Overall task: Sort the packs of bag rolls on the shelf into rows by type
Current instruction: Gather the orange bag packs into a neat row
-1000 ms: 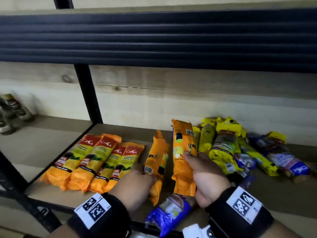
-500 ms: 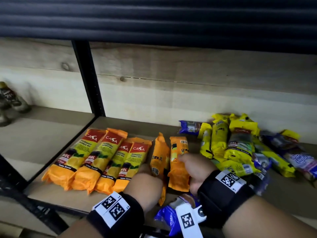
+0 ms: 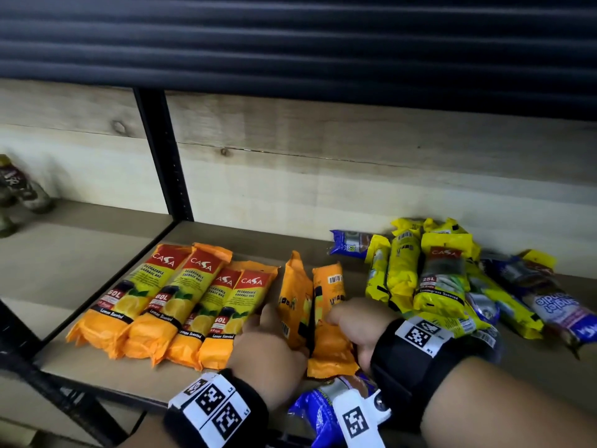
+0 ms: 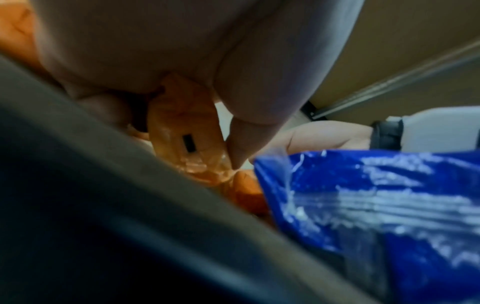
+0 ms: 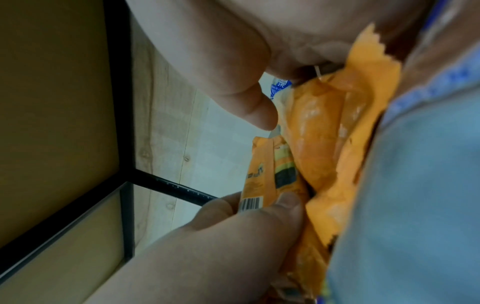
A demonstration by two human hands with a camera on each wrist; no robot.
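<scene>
Four orange CASA packs lie side by side at the left of the wooden shelf. Just right of them my left hand grips another orange pack, back side up; its thumb pinches the barcode end. My right hand grips a second orange pack next to it, thumb over the wrapper. The two held packs touch. In the left wrist view the orange pack sits under my palm.
A blue pack lies at the shelf's front edge under my wrists. Yellow packs are piled at the right, with blue-purple packs beyond and one blue pack at the back. A black upright post stands at the left.
Both hands have lowered their orange packs toward the shelf and drawn them together beside the orange row. My head has tilted down, bringing the blue pack at the back into sight.
</scene>
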